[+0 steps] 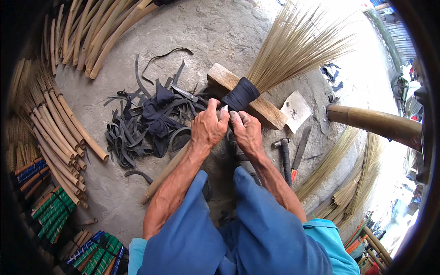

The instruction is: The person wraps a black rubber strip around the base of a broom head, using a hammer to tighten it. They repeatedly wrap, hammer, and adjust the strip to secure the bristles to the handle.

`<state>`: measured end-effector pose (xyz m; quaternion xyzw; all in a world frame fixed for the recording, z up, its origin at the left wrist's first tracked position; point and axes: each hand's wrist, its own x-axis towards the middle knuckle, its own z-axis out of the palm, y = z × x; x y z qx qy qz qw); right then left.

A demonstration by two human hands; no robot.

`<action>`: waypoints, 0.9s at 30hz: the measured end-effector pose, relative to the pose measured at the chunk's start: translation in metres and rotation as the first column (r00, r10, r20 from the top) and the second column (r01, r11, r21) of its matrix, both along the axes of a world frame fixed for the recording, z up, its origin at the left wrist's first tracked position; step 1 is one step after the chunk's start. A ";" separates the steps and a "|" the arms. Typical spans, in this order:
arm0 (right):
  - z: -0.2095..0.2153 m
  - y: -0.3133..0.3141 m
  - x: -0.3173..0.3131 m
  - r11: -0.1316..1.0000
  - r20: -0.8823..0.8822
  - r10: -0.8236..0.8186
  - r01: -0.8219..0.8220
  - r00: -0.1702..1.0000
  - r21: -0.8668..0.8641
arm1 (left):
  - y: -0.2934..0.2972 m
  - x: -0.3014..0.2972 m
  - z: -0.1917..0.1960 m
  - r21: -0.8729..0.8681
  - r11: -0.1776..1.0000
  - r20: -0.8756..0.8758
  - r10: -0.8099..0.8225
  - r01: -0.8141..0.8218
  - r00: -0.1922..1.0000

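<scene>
I read the broom (275, 59) lying directly ahead of both hands, long axis running from them up and to the right; left hand (208, 128) and right hand (245, 130) equally near, fingers curled closed on its black binding (240, 94), resting across the wooden block (263, 107).

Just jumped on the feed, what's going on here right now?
A seated person is working on a broom. Both hands, the left hand and the right hand, grip just below the black binding wrapped round the bristle bundle, which lies across a wooden block. A heap of black strips lies to the left, a hammer and knife to the right, and wooden handles lie around.
</scene>
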<state>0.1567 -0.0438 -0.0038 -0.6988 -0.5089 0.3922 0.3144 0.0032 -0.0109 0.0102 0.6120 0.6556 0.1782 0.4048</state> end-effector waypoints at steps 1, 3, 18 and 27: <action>0.000 0.000 0.000 0.999 -0.107 -0.027 0.024 0.994 -0.034 | 0.001 -0.002 -0.002 -0.012 1.000 0.015 -0.019 0.019 1.000; -0.001 0.001 0.000 0.983 -0.279 -0.117 0.071 0.953 -0.172 | 0.003 -0.008 -0.005 -0.008 1.000 0.042 -0.029 0.030 0.999; -0.009 -0.007 0.017 0.979 -0.293 -0.116 0.060 0.949 -0.194 | 0.015 -0.016 -0.012 -0.019 1.000 0.149 -0.012 0.015 0.989; -0.027 -0.009 0.010 0.971 -0.658 -0.079 -0.091 0.749 -0.221 | 0.015 -0.016 -0.012 -0.064 0.998 0.185 0.006 0.006 0.983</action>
